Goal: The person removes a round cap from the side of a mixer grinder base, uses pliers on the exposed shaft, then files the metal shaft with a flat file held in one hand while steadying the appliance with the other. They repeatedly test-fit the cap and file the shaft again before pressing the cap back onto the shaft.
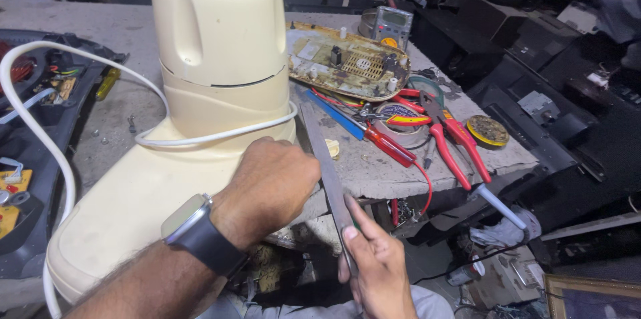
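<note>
While the left hand (270,182) rests curled against the cream appliance base (200,125) at the counter (394,172) edge, its fingers are hidden, so their grip cannot be told. Fingers of the right hand (377,269) clasp a long flat metal file (327,165), its lower end covered by the palm.

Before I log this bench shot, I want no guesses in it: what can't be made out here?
All in the head view:
- Left hand fingertips: hidden behind the hand against the cream appliance base.
- Flat metal file: its handle end is covered by the right hand.
- White cord: runs off the bottom edge, so its end is unseen.
- Multimeter display: too small to read.
- Framed picture: cut off at the corner.
</note>
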`<state>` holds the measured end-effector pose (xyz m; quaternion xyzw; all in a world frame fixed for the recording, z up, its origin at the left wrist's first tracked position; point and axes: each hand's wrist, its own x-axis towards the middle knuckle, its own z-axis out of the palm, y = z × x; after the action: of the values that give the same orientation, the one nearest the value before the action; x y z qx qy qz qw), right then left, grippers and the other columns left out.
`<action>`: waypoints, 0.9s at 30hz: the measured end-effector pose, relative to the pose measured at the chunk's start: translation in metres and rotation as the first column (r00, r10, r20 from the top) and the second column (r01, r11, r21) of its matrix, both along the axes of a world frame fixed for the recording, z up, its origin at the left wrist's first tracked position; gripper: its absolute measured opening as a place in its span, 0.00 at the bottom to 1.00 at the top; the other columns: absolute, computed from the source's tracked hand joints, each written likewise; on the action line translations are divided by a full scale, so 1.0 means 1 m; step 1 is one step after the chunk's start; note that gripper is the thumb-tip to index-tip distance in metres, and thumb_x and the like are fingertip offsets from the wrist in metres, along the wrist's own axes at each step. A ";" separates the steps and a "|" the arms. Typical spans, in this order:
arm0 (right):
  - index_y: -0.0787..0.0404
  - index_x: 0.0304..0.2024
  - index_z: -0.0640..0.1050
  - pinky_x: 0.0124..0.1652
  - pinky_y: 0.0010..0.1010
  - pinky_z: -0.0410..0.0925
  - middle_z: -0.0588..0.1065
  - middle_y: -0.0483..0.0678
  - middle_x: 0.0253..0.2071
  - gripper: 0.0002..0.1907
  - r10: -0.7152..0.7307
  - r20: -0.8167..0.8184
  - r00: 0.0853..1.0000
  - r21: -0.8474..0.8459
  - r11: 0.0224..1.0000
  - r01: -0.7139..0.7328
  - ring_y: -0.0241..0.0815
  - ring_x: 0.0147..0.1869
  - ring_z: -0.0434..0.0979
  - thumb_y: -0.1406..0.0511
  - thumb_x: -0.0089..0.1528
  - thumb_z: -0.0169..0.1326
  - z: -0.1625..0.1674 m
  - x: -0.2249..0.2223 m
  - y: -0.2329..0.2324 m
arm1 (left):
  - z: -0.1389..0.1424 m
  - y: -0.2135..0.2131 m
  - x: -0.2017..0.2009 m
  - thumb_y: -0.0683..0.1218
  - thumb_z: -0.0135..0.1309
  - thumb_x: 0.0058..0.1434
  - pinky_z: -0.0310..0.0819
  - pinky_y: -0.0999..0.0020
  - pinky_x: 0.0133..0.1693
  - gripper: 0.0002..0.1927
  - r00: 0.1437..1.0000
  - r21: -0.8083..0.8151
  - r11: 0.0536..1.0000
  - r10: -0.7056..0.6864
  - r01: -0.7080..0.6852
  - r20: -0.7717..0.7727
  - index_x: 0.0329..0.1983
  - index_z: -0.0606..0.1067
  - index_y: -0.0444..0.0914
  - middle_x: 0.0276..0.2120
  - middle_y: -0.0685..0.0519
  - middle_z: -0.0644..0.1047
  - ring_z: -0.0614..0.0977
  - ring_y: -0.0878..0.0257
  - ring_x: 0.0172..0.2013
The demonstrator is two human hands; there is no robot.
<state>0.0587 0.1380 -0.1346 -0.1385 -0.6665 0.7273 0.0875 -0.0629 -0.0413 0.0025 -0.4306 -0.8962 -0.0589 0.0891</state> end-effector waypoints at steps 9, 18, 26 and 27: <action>0.63 0.68 0.69 0.13 0.23 0.54 0.73 0.48 0.17 0.30 -0.108 -0.185 0.977 0.265 0.952 0.156 0.31 0.13 0.62 0.60 0.63 0.52 0.086 0.006 0.075 | 0.006 -0.007 0.006 0.47 0.64 0.51 0.74 0.45 0.38 0.11 0.997 0.120 0.992 0.020 -0.028 0.070 0.32 0.78 0.34 0.26 0.40 0.80 0.82 0.41 0.35; 0.51 0.58 0.80 0.29 0.44 0.69 0.78 0.51 0.24 0.21 0.212 -0.124 0.969 0.951 -0.254 0.177 0.54 0.27 0.78 0.56 0.63 0.57 0.140 -0.086 0.151 | 0.014 -0.007 0.008 0.48 0.65 0.52 0.74 0.46 0.37 0.18 0.996 0.104 0.994 0.024 -0.032 0.082 0.41 0.78 0.35 0.26 0.41 0.80 0.82 0.42 0.36; 0.57 0.48 0.83 0.35 0.41 0.72 0.78 0.49 0.36 0.19 0.270 -0.305 0.913 0.872 -0.305 0.382 0.51 0.40 0.79 0.54 0.59 0.60 0.144 -0.084 0.114 | 0.011 -0.007 0.005 0.50 0.65 0.52 0.75 0.48 0.39 0.14 0.996 0.117 0.992 0.034 -0.044 0.086 0.35 0.80 0.36 0.28 0.41 0.80 0.82 0.43 0.37; 0.57 0.46 0.83 0.35 0.41 0.72 0.78 0.48 0.36 0.17 0.269 -0.346 0.899 0.876 -0.249 0.413 0.51 0.40 0.79 0.55 0.59 0.61 0.139 -0.084 0.105 | 0.011 -0.006 0.005 0.50 0.65 0.51 0.74 0.47 0.39 0.15 0.996 0.129 0.991 0.027 -0.038 0.080 0.36 0.80 0.36 0.28 0.41 0.80 0.82 0.43 0.38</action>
<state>-0.0252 0.2433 0.0048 0.1053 -0.9275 -0.0837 0.3489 -0.0575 -0.0477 0.0135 -0.4066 -0.9001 -0.1327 0.0832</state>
